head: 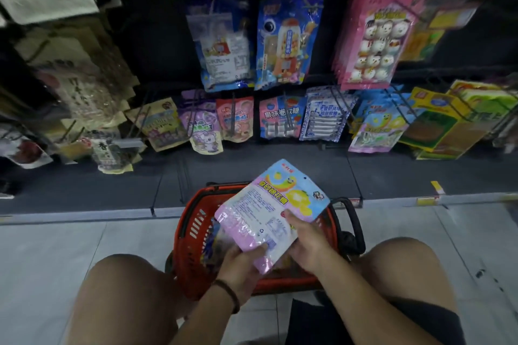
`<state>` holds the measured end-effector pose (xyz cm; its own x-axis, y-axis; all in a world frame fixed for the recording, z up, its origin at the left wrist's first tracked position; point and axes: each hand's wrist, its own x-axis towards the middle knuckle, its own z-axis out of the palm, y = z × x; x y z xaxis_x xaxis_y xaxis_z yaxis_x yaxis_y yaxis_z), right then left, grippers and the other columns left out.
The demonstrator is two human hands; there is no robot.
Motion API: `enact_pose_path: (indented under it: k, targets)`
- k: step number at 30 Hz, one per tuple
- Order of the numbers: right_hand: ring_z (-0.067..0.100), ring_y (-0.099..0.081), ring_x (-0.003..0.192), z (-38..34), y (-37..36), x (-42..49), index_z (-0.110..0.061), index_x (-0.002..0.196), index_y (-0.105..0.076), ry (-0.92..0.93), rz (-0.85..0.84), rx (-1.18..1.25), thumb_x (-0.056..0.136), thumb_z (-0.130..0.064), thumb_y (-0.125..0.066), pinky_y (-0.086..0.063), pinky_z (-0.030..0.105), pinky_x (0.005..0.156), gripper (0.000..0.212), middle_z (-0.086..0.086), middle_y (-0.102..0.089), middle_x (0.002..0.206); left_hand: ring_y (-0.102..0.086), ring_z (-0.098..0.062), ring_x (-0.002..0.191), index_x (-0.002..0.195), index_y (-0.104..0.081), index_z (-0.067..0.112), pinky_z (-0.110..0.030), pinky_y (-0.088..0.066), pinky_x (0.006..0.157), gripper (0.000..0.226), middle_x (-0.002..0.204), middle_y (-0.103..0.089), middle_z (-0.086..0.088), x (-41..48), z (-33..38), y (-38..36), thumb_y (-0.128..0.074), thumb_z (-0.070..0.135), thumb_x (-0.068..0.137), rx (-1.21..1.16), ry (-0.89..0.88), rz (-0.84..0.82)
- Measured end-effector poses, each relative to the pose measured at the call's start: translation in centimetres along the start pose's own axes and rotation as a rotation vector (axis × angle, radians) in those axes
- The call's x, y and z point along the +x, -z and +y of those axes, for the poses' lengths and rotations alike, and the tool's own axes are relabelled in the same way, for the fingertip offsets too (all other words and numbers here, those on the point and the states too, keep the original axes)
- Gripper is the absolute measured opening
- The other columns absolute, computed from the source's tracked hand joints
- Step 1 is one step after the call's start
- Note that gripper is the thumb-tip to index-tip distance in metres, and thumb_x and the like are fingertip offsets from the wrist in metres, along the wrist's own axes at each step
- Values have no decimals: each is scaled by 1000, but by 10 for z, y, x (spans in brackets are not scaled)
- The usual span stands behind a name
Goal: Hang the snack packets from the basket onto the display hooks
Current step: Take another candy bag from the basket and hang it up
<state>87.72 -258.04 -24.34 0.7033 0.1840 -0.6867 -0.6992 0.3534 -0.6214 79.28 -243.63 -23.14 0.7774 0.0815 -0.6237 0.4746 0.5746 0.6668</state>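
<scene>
Above a red basket [193,235] on the floor, both my hands hold snack packets. My left hand [241,263] grips the lower end of a pink and white packet [252,221] whose printed back faces me. My right hand [304,244] holds a blue and pink packet [294,190] with yellow fruit art, thumb on its front; it lies partly under the first one. More packets lie in the basket, mostly hidden. Matching packets [375,131] hang on a low hook at the right of the display hooks [286,115].
The dark rack holds rows of hanging snack bags: blue ones [286,42], pink ones [372,36], yellow-green boxes [448,123]. A dark base shelf [112,187] runs below them. My knees flank the basket on the pale tiled floor [70,246].
</scene>
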Motion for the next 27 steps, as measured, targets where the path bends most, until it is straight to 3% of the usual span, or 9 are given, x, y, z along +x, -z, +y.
enact_pose_path:
  k: [3, 6, 9, 12, 17, 21, 23, 27]
  targets:
    - [40, -72, 115, -27, 3, -13, -2, 130, -69, 154, -148, -63, 92, -12, -74, -51, 59, 106, 39, 22, -74, 129, -77, -29, 92, 126, -66, 13, -35, -62, 65, 46, 117, -78, -13, -9, 28, 9, -79, 14, 82, 69, -60, -17]
    - [39, -73, 114, -58, 2, -24, -2, 111, -76, 257, -159, -221, 84, -23, -83, -51, 60, 108, 34, 21, -75, 126, -74, -35, 104, 125, -66, 12, -39, -58, 68, 59, 123, -75, -16, -6, 65, 22, -90, 24, 72, 112, -199, 94]
    - [42, -70, 121, -81, -10, -36, -10, 96, -81, 311, -153, -379, 75, -38, -86, -48, 61, 112, 36, 20, -77, 122, -75, -34, 110, 120, -72, 15, -49, -61, 84, 40, 120, -78, -9, -13, 97, 17, -83, 28, 85, 358, -277, 4]
    - [43, -72, 117, -92, -20, -45, -9, 93, -80, 341, -221, -438, 91, -29, -81, -54, 56, 106, 20, 22, -77, 119, -74, -29, 114, 122, -74, 14, -47, -59, 97, 28, 121, -78, -6, -18, 111, 7, -74, 20, 95, 478, -370, -119]
    - [44, -74, 111, -104, -30, -56, 5, 116, -73, 405, -220, -342, 99, -17, -70, -60, 57, 97, 28, 23, -78, 116, -75, -20, 112, 120, -76, 18, -40, -58, 97, 24, 118, -79, 1, -24, 125, -5, -73, 13, 97, 524, -488, -87]
    - [44, -73, 112, -111, -37, -59, 4, 121, -71, 427, -183, -300, 100, -12, -70, -59, 60, 98, 27, 23, -77, 119, -76, -17, 109, 118, -75, 18, -24, -60, 82, 22, 114, -80, 4, -25, 135, -14, -72, 12, 97, 548, -531, -71]
    - [43, -74, 111, -114, -40, -61, 2, 118, -73, 451, -163, -286, 98, -11, -71, -60, 58, 96, 24, 22, -78, 117, -75, -16, 105, 121, -69, 16, -20, -59, 77, 27, 116, -79, 1, -27, 139, -20, -76, 15, 95, 565, -559, -10]
    - [41, -77, 102, -116, -56, -71, -4, 101, -79, 589, -87, -300, 93, -11, -79, -64, 47, 85, 11, 16, -82, 101, -58, -15, 100, 113, -51, 29, -33, -51, 82, 51, 113, -53, 6, -31, 140, -32, -88, 40, 79, 895, -775, 411]
